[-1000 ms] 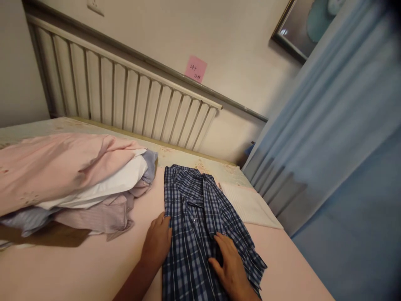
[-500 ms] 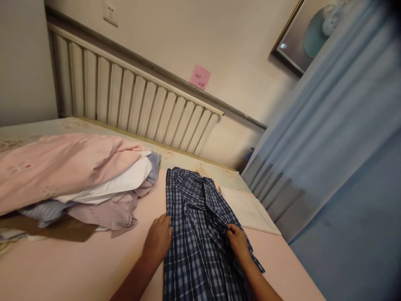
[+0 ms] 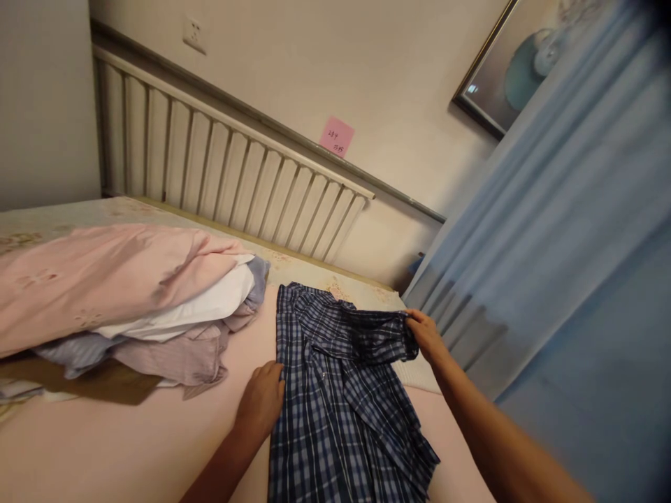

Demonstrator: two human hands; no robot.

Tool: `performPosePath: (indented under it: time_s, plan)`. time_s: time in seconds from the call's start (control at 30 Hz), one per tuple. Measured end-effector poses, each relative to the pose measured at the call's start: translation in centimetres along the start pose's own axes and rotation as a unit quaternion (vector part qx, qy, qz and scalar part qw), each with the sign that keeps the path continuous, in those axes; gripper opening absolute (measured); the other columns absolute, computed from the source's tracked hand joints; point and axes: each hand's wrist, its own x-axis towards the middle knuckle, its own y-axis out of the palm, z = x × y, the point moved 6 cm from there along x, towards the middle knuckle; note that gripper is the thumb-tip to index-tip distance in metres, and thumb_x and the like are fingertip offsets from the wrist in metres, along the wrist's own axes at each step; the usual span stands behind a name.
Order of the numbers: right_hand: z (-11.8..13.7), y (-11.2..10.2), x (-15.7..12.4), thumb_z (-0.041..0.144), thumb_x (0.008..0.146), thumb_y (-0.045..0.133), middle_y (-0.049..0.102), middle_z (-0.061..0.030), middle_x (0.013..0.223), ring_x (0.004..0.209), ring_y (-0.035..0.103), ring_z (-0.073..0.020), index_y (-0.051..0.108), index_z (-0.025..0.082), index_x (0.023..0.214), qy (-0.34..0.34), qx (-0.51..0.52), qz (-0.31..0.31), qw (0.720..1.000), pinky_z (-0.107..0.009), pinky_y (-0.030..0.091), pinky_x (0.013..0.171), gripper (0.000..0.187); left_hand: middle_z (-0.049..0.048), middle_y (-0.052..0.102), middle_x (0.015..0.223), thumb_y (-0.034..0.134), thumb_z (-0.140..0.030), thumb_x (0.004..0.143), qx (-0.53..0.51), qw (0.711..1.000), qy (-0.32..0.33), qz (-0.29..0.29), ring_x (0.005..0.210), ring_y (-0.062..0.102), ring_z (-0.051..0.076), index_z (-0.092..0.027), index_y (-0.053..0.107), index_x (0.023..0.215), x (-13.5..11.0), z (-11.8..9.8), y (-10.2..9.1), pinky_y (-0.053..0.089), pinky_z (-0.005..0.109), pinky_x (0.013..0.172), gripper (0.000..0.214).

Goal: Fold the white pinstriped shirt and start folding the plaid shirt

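A dark blue plaid shirt (image 3: 319, 419) lies lengthwise before me on the bed, its left side folded into a straight edge. My left hand (image 3: 262, 395) is at that edge, fingers curled and closed on the cloth, with the fingertips partly hidden. Out to the right, my right hand (image 3: 422, 332) pinches the end of a short sleeve (image 3: 374, 335), which is stretched sideways and lifted off the body of the shirt. A second sleeve (image 3: 403, 426) fans out at the lower right.
A heap of clothes with a pink garment (image 3: 131, 272) on top sits to the left. A folded white cloth (image 3: 419, 374) lies partly behind the shirt on the pink sheet (image 3: 157, 447). Behind the bed are a radiator (image 3: 231, 161) and a blue curtain (image 3: 550, 188).
My right hand has moved up and right, pulling the sleeve out from the shirt's body, where it lay bunched. The lower sleeve now lies spread. My left hand has stayed at the left edge.
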Motion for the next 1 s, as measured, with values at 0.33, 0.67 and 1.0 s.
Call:
performPosePath:
  time_s: [0.33, 0.67, 1.0]
  plan:
    - [6.0, -1.9, 7.1, 0.016, 0.068, 0.046, 0.068, -0.0015, 0.081, 0.084, 0.059, -0.0179, 0.072, 0.022, 0.086, -0.085, -0.199, 0.017, 0.976, -0.028, 0.042, 0.084, 0.032, 0.0118, 0.06, 0.112, 0.043, -0.011, 0.084, -0.01, 1.0, -0.015, 0.009, 0.11, 0.052, 0.022, -0.014, 0.06, 0.1, 0.1, 0.0, -0.2, 0.039, 0.032, 0.093, 0.023]
    - [2.0, -2.2, 5.7, 0.011, 0.065, 0.046, 0.064, -0.0015, 0.061, 0.067, 0.061, -0.0173, 0.071, 0.015, 0.077, 0.001, -0.25, 0.011, 0.968, -0.027, 0.046, 0.069, 0.028, 0.0114, 0.061, 0.11, 0.044, -0.011, 0.084, -0.02, 1.0, -0.018, 0.009, 0.109, 0.052, 0.022, -0.014, 0.061, 0.099, 0.0, 0.0, -0.2, 0.039, 0.032, 0.093, 0.023]
    - [9.5, 2.6, -7.7, 0.022, 0.078, 0.045, 0.068, 0.0005, 0.084, 0.083, 0.061, -0.0163, 0.068, 0.021, 0.092, -0.146, -0.118, 0.18, 0.966, -0.026, 0.045, 0.079, 0.027, 0.0094, 0.066, 0.1, 0.038, -0.023, 0.085, -0.204, 0.971, -0.122, -0.041, 0.091, 0.063, 0.021, -0.015, 0.059, 0.103, 0.7, 1.1, -1.1, 0.048, 0.036, 0.086, 0.028]
